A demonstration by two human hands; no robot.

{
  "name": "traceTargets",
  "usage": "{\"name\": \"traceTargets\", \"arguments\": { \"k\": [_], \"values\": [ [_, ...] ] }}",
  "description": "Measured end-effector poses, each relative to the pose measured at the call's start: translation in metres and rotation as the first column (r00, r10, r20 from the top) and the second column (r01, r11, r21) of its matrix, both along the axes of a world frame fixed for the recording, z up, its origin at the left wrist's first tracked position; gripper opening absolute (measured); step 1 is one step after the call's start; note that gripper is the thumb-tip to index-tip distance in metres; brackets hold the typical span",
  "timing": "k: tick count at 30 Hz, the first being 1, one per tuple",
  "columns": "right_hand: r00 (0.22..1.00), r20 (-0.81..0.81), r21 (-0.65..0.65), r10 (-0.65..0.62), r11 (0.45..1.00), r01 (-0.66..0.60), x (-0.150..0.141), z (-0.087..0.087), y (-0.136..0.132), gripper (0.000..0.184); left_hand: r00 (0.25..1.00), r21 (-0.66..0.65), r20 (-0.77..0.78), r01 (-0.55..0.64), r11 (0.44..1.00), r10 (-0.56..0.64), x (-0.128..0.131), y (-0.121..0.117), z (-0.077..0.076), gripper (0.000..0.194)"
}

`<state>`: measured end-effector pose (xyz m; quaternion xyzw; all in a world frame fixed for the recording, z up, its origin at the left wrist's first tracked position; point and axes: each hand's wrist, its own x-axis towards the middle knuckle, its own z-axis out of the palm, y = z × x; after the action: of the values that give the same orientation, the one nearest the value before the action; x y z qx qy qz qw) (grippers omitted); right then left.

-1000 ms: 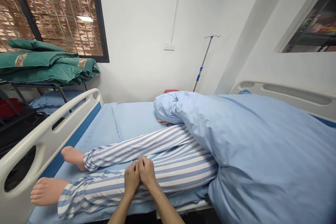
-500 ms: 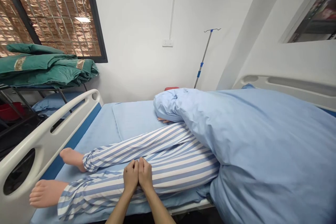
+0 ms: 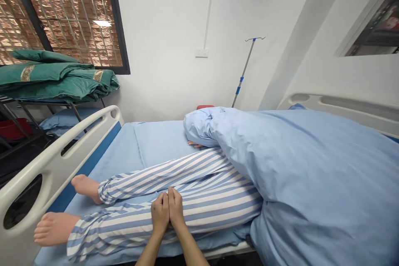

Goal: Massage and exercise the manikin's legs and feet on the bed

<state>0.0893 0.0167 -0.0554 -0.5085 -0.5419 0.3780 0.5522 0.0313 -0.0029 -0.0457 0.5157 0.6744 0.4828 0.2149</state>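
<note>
My left hand [image 3: 160, 213] and my right hand [image 3: 176, 208] are held side by side, their knuckles touching. Both are curled into loose fists, and nothing shows between the fingers. They are in front of the near leg of the blue-and-white striped trousers [image 3: 218, 203], around the knee; whether they touch the cloth I cannot tell. The trousers are on a manikin-like figure lying on the bed, with two bare feet [image 3: 56, 229] at the left. A light blue quilt [image 3: 296, 166] covers its upper body, and a few fingers [image 3: 195, 144] stick out from under the quilt's edge.
A pale footboard [image 3: 56, 166] closes the bed's left end, a headboard [image 3: 349, 106] the right. Behind stand an IV pole [image 3: 246, 70] and a red object [image 3: 205, 107]. Green folded quilts [image 3: 62, 79] lie on a rack at the left, beneath a barred window [image 3: 77, 12].
Both fists have shifted slightly to the right, still together. The camera view has tilted a little. The quilt and the legs lie as before.
</note>
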Motion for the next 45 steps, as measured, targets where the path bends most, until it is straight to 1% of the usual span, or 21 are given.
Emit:
{"name": "traceTargets", "arguments": {
  "k": [3, 6, 7, 9, 12, 14, 16, 18, 22, 25, 28, 30, 33, 36, 38, 39, 41, 43, 45],
  "values": [
    [0.999, -0.045, -0.022, 0.009, 1.000, -0.010, 0.001, 0.000, 0.003, 0.032, 0.996, -0.025, -0.093, -0.006, 1.000, 0.004, -0.001, -0.001, -0.001, 0.033],
    [0.995, -0.036, -0.067, 0.092, 0.993, -0.095, 0.006, 0.004, 0.009, 0.034, 0.986, -0.065, -0.165, -0.014, 0.998, 0.003, 0.001, 0.000, 0.002, 0.032],
    [0.992, 0.005, -0.086, 0.126, 0.988, -0.125, 0.009, 0.008, 0.010, 0.035, 0.982, -0.080, -0.189, -0.013, 0.997, -0.002, 0.001, 0.000, 0.002, 0.031],
    [0.975, 0.156, -0.097, 0.156, 0.985, -0.142, 0.015, 0.018, 0.011, 0.037, 0.973, -0.108, -0.230, -0.006, 0.994, -0.019, 0.002, 0.000, 0.003, 0.031],
    [0.906, 0.409, -0.022, 0.110, 0.994, -0.111, 0.025, 0.036, 0.006, 0.038, 0.961, -0.157, -0.272, 0.007, 0.988, -0.050, 0.002, -0.001, 0.002, 0.031],
    [0.861, 0.503, 0.029, 0.080, 0.994, -0.109, 0.030, 0.044, 0.001, 0.039, 0.955, -0.191, -0.289, 0.015, 0.981, -0.071, 0.002, -0.001, 0.002, 0.029],
    [0.830, 0.554, 0.057, 0.062, 0.992, -0.112, 0.033, 0.042, -0.002, 0.040, 0.949, -0.209, -0.305, 0.018, 0.978, -0.082, 0.003, -0.002, 0.002, 0.028],
    [0.818, 0.573, 0.073, 0.054, 0.991, -0.116, 0.035, 0.034, -0.004, 0.040, 0.939, -0.203, -0.334, 0.011, 0.979, -0.080, 0.003, -0.002, 0.003, 0.029],
    [0.846, 0.530, 0.073, 0.058, 0.991, -0.113, 0.039, 0.016, -0.003, 0.042, 0.917, -0.199, -0.391, -0.004, 0.980, -0.076, 0.006, -0.001, 0.002, 0.030],
    [0.890, 0.454, 0.076, 0.050, 0.993, -0.095, 0.041, 0.013, -0.002, 0.042, 0.918, -0.228, -0.389, -0.019, 0.973, -0.074, 0.009, 0.002, 0.003, 0.029],
    [0.939, 0.344, 0.087, 0.017, 0.995, -0.050, 0.042, 0.013, -0.001, 0.041, 0.931, -0.219, -0.354, 0.011, 0.976, -0.090, 0.014, 0.005, 0.007, 0.030],
    [0.966, 0.258, 0.086, -0.006, 0.996, -0.017, 0.042, 0.011, 0.001, 0.040, 0.947, -0.175, -0.308, 0.038, 0.984, -0.091, 0.019, 0.007, 0.012, 0.031],
    [0.991, 0.133, 0.081, -0.012, 0.997, 0.001, 0.044, 0.009, 0.003, 0.039, 0.978, -0.102, -0.200, 0.039, 0.994, -0.059, 0.031, 0.009, 0.027, 0.031],
    [0.998, 0.049, 0.083, 0.034, 0.996, -0.038, 0.046, 0.011, 0.005, 0.038, 0.994, -0.039, -0.098, 0.043, 0.998, -0.047, 0.043, 0.012, 0.043, 0.033],
    [0.998, 0.008, 0.072, 0.056, 0.996, -0.057, 0.048, 0.014, 0.004, 0.040, 0.998, -0.007, -0.042, 0.048, 0.999, -0.049, 0.048, 0.013, 0.047, 0.034],
    [0.998, -0.004, 0.064, 0.060, 0.996, -0.060, 0.048, 0.016, 0.004, 0.040, 0.999, 0.000, -0.016, 0.041, 0.999, -0.041, 0.049, 0.013, 0.046, 0.034],
    [0.999, -0.008, 0.046, 0.036, 0.998, -0.035, 0.048, 0.016, 0.004, 0.039, 1.000, -0.003, 0.011, 0.022, 1.000, -0.022, 0.049, 0.011, 0.036, 0.035],
    [1.000, 0.011, 0.034, -0.011, 0.999, 0.011, 0.047, 0.014, 0.003, 0.036, 0.999, -0.016, -0.041, 0.032, 0.999, -0.033, 0.046, 0.009, 0.021, 0.033],
    [0.998, 0.035, 0.032, -0.051, 0.998, 0.050, 0.047, 0.011, 0.003, 0.035, 0.987, -0.034, -0.146, 0.062, 0.998, -0.066, 0.042, 0.007, 0.006, 0.031]
  ]
}}
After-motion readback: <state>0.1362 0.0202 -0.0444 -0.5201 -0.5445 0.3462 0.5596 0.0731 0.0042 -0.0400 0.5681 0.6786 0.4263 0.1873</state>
